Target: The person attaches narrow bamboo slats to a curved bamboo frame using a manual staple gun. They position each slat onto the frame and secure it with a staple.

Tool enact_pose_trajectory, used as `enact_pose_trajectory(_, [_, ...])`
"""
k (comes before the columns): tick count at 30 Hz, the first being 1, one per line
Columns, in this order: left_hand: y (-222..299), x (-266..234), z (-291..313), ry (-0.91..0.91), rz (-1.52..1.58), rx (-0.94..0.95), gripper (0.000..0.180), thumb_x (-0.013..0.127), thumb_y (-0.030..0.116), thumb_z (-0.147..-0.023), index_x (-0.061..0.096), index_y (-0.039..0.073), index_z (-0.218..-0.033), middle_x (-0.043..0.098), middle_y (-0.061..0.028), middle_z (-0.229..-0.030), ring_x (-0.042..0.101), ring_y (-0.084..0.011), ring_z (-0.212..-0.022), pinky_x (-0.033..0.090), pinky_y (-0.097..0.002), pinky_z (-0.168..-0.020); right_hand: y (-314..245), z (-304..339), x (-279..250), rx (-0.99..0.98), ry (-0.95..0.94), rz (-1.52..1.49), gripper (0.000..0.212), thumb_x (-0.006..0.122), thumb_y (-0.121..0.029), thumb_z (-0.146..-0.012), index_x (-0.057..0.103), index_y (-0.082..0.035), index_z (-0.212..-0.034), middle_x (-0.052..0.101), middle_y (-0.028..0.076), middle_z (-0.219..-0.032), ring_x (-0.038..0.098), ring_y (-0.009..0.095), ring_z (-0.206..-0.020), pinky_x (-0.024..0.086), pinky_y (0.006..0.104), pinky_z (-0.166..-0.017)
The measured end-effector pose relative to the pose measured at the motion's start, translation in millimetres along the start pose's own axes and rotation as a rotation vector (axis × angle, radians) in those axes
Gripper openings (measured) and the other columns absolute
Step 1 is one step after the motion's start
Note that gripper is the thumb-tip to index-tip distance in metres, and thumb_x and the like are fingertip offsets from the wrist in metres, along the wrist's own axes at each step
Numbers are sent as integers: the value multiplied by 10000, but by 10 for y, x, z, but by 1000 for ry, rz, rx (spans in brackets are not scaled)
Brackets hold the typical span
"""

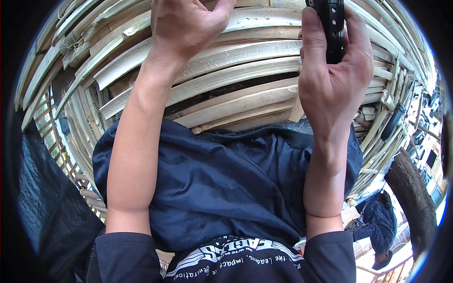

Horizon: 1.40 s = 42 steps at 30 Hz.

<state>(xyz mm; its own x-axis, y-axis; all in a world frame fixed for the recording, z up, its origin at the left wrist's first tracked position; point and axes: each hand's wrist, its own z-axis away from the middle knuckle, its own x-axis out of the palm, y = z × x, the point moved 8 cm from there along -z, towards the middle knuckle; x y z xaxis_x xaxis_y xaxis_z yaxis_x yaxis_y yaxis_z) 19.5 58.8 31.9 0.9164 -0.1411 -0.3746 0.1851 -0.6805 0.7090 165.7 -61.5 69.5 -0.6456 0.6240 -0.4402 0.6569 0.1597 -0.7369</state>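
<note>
At the upper edge is my left hand (186, 28), over a floor of split bamboo slats (236, 59). Its thumb stretches out to the right, while the other fingers are cut off by the edge of the picture. My right hand (336, 75), farther right, is closed around a black object (334, 30) held upright. A row of small shiny dots runs along that object's side; its top is out of view, and I cannot make out its kind. Dark blue cloth (226, 179) covers my lap between the two forearms.
A tool with a black handle (393, 122) rests against the bamboo at the right. Beyond it stands a thick dark wooden post (413, 198). Another person in dark clothing (377, 221) is at the lower right. A black plastic sheet (52, 203) hangs at the left beside a bamboo lattice (71, 160).
</note>
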Motion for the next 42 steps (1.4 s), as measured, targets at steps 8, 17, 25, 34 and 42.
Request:
enact_pose_trajectory(8, [31, 11, -17, -10, -39, 66, 146, 766, 0, -799, 722, -18, -936, 754, -125, -878, 748, -220, -807, 601, -308, -750, 25, -76, -79, 133, -18, 73, 236, 675, -116, -1003, 622, 17, -1190, 549, -41, -766, 453, 35, -653, 330, 203, -575])
enact_pose_trajectory(17, [-103, 40, 9, -5, 182, 17, 102, 756, -17, -850, 751, -19, -952, 748, -119, -871, 747, -203, -812, 619, -301, -736, -213, -92, 153, 246, -72, 173, 279, 688, -103, -989, 623, 14, -1233, 615, -6, -795, 527, 55, -674, 396, 210, -605])
enact_pose_trajectory(25, [-67, 32, 9, 38, 129, -11, 63, 748, -39, -859, 774, -15, -911, 749, -107, -889, 739, -187, -791, 623, -291, -710, -40, 0, 216, -10, -202, 76, 327, 689, -22, -940, 625, 14, -1258, 710, 121, -895, 687, 165, -785, 522, 289, -721])
enact_pose_trajectory(34, [-22, 26, 21, 54, 59, 33, 38, 761, -50, -835, 753, -40, -871, 736, -122, -857, 735, -195, -767, 611, -287, -679, -129, -95, 202, 287, -320, 115, 323, 682, -12, -942, 629, 15, -1260, 710, 125, -921, 678, 145, -816, 516, 265, -746])
enact_pose_trajectory(42, [79, -3, 25, 82, -113, 215, 29, 759, -40, -829, 735, -24, -827, 728, -117, -813, 707, -219, -711, 557, -322, -618, -181, -8, 258, -54, -184, 232, 356, 711, -13, -920, 630, 14, -1265, 718, 136, -894, 700, 162, -772, 527, 273, -703])
